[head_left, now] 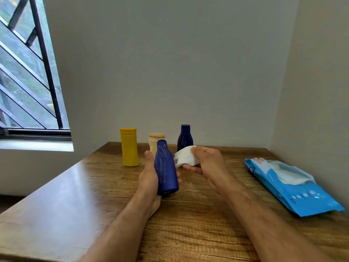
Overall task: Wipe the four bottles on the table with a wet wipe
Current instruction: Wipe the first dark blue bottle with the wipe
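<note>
My left hand grips a dark blue bottle above the wooden table, tilted with its cap end pointing away from me. My right hand holds a crumpled white wet wipe just right of that bottle's neck, a small gap between them. Three bottles stand upright at the far edge: a yellow bottle on the left, a cream bottle partly hidden behind the held one, and a second dark blue bottle behind the wipe.
A blue pack of wet wipes lies open on the right side of the table, a white wipe showing at its opening. Walls close the table's far and right sides. A barred window is at the left.
</note>
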Tool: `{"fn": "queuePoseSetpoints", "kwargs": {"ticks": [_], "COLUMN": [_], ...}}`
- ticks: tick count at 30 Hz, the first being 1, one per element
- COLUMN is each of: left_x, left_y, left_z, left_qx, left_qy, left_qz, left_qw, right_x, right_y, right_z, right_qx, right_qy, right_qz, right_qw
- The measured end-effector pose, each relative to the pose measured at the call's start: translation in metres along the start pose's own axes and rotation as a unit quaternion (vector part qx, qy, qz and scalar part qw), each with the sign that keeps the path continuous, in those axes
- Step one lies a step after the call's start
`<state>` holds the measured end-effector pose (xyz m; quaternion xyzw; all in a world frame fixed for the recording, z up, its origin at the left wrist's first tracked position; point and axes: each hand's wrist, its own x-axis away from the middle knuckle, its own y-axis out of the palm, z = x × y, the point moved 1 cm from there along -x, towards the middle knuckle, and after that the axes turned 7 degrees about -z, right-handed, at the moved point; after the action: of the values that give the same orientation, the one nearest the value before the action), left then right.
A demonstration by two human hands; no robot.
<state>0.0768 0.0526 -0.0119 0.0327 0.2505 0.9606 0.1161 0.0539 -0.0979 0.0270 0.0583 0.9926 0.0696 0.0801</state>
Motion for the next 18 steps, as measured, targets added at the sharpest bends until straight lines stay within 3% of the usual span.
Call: {"fn": "queuePoseSetpoints", "kwargs": {"ticks": [5, 13, 18], "left_x": [-0.004, 0.005, 0.007], "left_y": [-0.004, 0.003, 0.003], "left_z": [0.0, 0.003, 0.002], "left_qx": [0.069, 0.046, 0.021], "left_qy": [-0.004, -0.002, -0.005], "left_qz": [0.073, 0.021, 0.017], "left_qw": [0.995, 0.999, 1.0], "right_x": [-0.001, 0.001, 0.005], "right_y": [-0.004, 0.008, 0.012], "right_z": [-0.002, 0.006, 0.007], "right_qx": [-0.005, 0.185, 0.22], "right_qy": [-0.029, -0.04, -0.033], "right_qz": [-0.002, -0.044, -0.108], "right_qw": [1.0, 0.981, 0.969]}}
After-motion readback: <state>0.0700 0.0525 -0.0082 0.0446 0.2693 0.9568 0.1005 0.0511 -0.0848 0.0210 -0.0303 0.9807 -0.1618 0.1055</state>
